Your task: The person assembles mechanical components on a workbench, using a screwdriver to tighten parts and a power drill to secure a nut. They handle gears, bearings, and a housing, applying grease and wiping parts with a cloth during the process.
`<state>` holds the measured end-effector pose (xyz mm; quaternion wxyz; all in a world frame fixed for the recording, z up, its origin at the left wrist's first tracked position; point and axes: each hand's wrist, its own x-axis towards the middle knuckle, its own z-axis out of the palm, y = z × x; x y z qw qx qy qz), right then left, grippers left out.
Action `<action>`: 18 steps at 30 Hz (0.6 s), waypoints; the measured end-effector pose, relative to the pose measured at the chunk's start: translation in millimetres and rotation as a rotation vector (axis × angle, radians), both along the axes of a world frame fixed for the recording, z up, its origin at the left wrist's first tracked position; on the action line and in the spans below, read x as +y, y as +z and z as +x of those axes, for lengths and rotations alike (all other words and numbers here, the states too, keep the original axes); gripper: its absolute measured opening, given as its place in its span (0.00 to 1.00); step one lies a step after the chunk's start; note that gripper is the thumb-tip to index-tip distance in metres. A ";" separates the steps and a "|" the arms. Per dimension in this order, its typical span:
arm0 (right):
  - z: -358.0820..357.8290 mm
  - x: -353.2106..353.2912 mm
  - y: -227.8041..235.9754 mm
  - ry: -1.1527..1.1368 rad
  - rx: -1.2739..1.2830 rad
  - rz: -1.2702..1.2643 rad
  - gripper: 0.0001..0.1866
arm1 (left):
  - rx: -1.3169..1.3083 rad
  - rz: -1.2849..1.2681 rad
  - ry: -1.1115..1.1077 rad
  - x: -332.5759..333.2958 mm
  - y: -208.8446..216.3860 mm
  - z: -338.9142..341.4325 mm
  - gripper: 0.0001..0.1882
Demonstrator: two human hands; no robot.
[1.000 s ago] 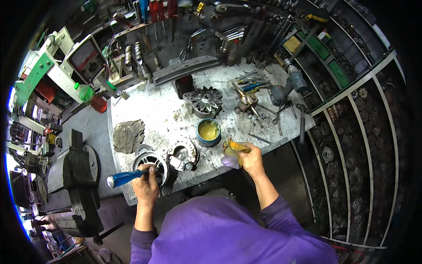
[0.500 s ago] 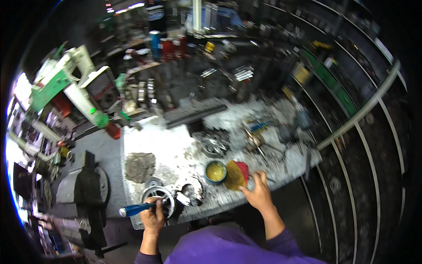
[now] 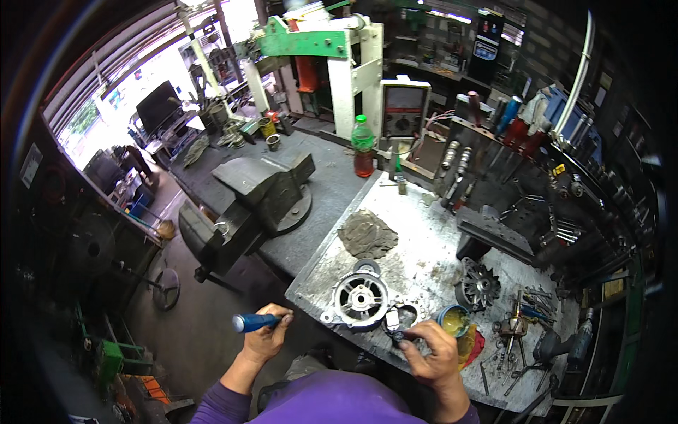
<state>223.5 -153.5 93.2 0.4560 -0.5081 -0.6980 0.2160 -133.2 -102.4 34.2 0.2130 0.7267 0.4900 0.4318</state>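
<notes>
My left hand (image 3: 265, 336) is closed around the blue handle of a screwdriver (image 3: 248, 323), held off the workbench's near left edge. Its shaft is hidden by my fingers. My right hand (image 3: 436, 353) is over the front edge, thumb and fingers curled together beside a small dark part (image 3: 398, 336); what the fingers grip is unclear. Just left of that hand lies a round metal housing with spokes (image 3: 361, 291), next to a smaller metal end bracket (image 3: 411, 308). Beyond my right fingers stands an uncovered tub of yellow grease (image 3: 454, 322), partly over a yellow and red cloth (image 3: 467, 348).
A crumpled dirty rag (image 3: 367, 234) lies on the workbench (image 3: 417, 212). Further right are a finned rotor (image 3: 479, 285) and several loose tools (image 3: 519, 325). A big bench vise (image 3: 258, 191) occupies the left bench. A green-capped bottle (image 3: 363, 146) stands near the back.
My view has swung left. My right hand has moved from the cloth beside the tub to the small parts near the housing. The screwdriver in my left hand is now away from the housing.
</notes>
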 end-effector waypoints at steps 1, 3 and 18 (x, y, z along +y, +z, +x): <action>-15.3 4.7 0.5 0.082 -0.010 -0.045 0.10 | -0.006 -0.087 0.062 -17.2 -10.7 -14.6 0.02; -49.1 12.0 -0.2 0.181 -0.099 -0.025 0.10 | 0.028 -0.140 0.153 -46.9 -37.0 -45.1 0.03; -386.7 20.7 -114.5 0.700 -0.835 -0.421 0.20 | -0.052 -0.453 0.532 -162.7 -150.6 -341.3 0.10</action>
